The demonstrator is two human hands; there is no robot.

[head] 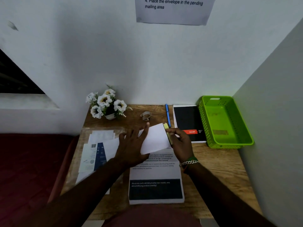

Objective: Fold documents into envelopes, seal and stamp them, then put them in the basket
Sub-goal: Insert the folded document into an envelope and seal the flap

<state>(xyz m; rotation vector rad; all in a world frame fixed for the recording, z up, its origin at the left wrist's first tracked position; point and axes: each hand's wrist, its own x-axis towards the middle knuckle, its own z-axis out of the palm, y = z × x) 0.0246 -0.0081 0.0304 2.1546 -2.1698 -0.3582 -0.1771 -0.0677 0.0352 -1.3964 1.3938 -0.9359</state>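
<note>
The white envelope (155, 138) lies tilted over the far end of a stack of printed documents (155, 176) in the middle of the wooden desk (218, 163). The left hand (132, 145) lies flat on its left part, fingers straight and spread. The right hand (180, 145) pinches the envelope's right edge, just beside a yellow-green strip (168, 131) whose nature I cannot tell. To the far right stands the green basket (236, 122), beside a black notepad (188, 118) and a blue pen (167, 113).
</note>
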